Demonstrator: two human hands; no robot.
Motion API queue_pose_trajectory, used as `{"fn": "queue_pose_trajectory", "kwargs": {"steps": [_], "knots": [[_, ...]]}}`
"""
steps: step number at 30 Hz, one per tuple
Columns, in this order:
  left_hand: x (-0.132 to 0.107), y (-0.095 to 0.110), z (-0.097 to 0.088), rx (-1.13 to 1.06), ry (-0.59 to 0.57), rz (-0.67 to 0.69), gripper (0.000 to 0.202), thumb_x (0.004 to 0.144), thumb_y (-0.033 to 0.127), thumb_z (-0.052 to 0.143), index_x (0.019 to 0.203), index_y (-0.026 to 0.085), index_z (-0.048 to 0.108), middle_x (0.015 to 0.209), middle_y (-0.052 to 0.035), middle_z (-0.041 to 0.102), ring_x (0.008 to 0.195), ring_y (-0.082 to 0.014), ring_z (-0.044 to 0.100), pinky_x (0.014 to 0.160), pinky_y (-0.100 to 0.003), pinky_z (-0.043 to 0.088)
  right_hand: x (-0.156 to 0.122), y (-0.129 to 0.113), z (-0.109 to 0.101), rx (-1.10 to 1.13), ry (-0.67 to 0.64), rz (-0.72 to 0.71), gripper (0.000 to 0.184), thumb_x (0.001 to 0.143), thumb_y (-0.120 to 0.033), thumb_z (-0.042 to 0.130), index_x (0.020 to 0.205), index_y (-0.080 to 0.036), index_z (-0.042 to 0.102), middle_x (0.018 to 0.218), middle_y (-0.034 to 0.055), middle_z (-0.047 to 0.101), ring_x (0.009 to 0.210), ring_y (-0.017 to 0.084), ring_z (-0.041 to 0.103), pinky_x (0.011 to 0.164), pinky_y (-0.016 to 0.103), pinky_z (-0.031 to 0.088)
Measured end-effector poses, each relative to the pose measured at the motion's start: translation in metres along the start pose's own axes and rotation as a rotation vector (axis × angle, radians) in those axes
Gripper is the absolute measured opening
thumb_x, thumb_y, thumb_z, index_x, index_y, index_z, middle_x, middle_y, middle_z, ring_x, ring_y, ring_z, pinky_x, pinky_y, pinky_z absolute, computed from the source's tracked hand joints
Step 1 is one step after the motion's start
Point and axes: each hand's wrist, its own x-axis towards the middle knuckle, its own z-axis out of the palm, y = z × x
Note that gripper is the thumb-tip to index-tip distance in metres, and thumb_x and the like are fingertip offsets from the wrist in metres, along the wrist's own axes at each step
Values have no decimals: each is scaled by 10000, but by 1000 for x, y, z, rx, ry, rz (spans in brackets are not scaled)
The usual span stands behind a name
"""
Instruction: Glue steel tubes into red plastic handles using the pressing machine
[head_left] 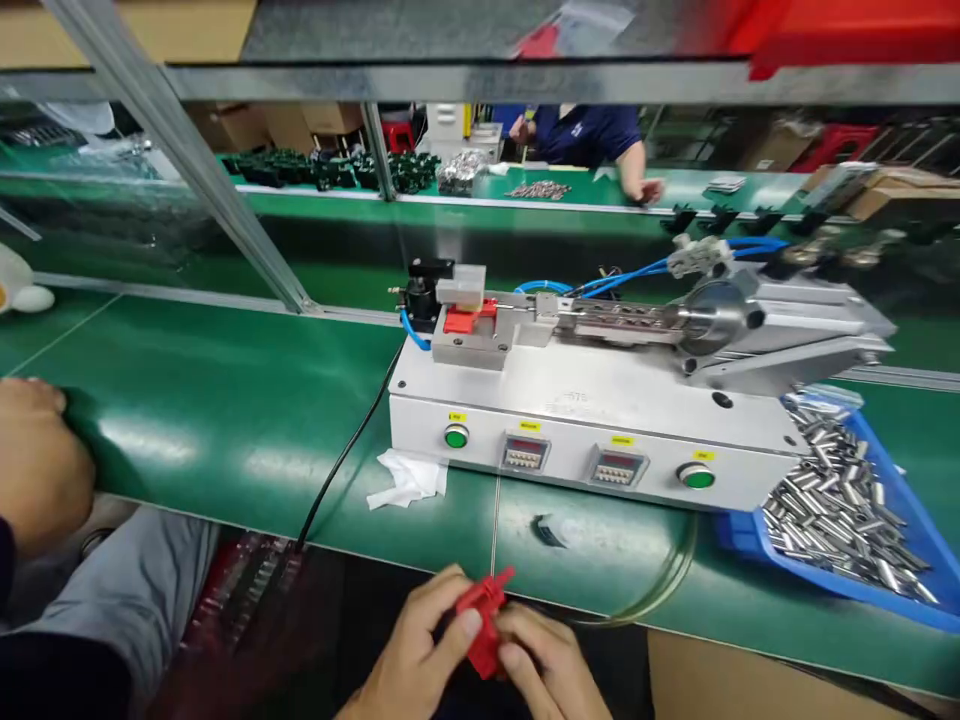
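Note:
At the bench's front edge, my left hand (427, 640) grips a red plastic part (484, 625) between thumb and fingers. A thin metal rod (495, 530) extends from the part's top, away from me. My right hand (551, 660) is closed on the part's right side; its fingertips partly cover it. Beyond my hands stands a white bench machine (585, 400) with green buttons and two small counters. Another red plastic part (461, 320) sits in the fixture at the machine's left end, under a clear block.
A blue bin (900, 585) of metal tubes stands right of the machine. White tissue (409, 478) and a black cable (349, 440) lie to its left. Another person's hand (45, 460) rests at the far left. Across the bench, a co-worker (589, 135) sits behind a metal frame.

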Motion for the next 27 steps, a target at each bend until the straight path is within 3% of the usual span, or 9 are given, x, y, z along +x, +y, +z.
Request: {"fn": "queue_pose_trajectory", "kwargs": {"steps": [2, 4, 5, 7, 10, 13, 17, 20, 27], "knots": [[-6, 0, -15, -143, 111, -116, 519, 1069, 629, 536, 1028, 167, 767, 847, -67, 665, 758, -190, 614, 717, -277, 525, 5, 7, -7, -98, 240, -57, 322, 1066, -495, 625, 909, -235, 733, 763, 32, 675, 696, 191, 655, 687, 284, 570], [-5, 2, -24, -297, 213, -218, 585, 1026, 701, 572, 1008, 143, 746, 738, -48, 657, 625, -171, 600, 605, -266, 511, 13, 18, -21, -188, 541, -39, 239, 996, -463, 736, 1048, -233, 699, 857, 41, 653, 741, 195, 633, 705, 302, 559], [-3, 3, -26, -363, 251, -250, 622, 993, 740, 602, 996, 132, 731, 699, -42, 653, 582, -170, 605, 573, -265, 509, 19, 23, -28, -220, 618, -15, 316, 962, -463, 775, 1152, -229, 680, 945, 59, 658, 788, 203, 638, 719, 314, 563], [6, 8, -23, -468, 286, -279, 682, 926, 796, 658, 995, 119, 702, 715, -61, 688, 554, -181, 647, 548, -268, 522, 34, 33, -36, -278, 592, 14, 461, 931, -487, 795, 1284, -224, 659, 1122, 106, 662, 922, 235, 664, 747, 343, 579], [17, 17, -15, -581, 269, -278, 694, 884, 788, 724, 1044, 114, 683, 824, -98, 739, 596, -204, 718, 570, -273, 560, 54, 37, -35, -307, 435, 4, 338, 959, -497, 741, 1157, -224, 732, 1258, 144, 667, 1140, 299, 669, 911, 438, 594], [18, 23, -10, -603, 242, -238, 621, 876, 693, 804, 1079, 116, 694, 822, -84, 734, 652, -209, 738, 635, -292, 599, 55, 29, -26, -69, 353, 57, 278, 967, -473, 745, 1100, -231, 714, 1282, 146, 705, 1234, 322, 676, 1040, 498, 569], [10, 26, -10, -542, 196, -198, 534, 882, 615, 832, 1011, 105, 739, 790, -72, 715, 654, -183, 687, 648, -290, 589, 35, 15, -21, 259, 245, 145, 296, 973, -496, 765, 1070, -224, 702, 996, 108, 762, 905, 253, 754, 775, 342, 622], [4, 28, -11, -478, 164, -192, 466, 927, 578, 793, 956, 117, 734, 807, -64, 700, 668, -167, 649, 651, -272, 556, 23, 9, -21, 321, 352, 159, 390, 977, -585, 735, 1012, -197, 720, 741, 42, 662, 643, 190, 647, 599, 287, 536], [-5, 42, -12, -193, 119, -103, 316, 995, 406, 698, 822, 153, 620, 736, 12, 536, 679, -117, 489, 663, -218, 426, 11, 6, -17, 217, 469, 227, 494, 948, -664, 725, 926, -171, 713, 655, 17, 557, 543, 163, 511, 512, 285, 421]]}}
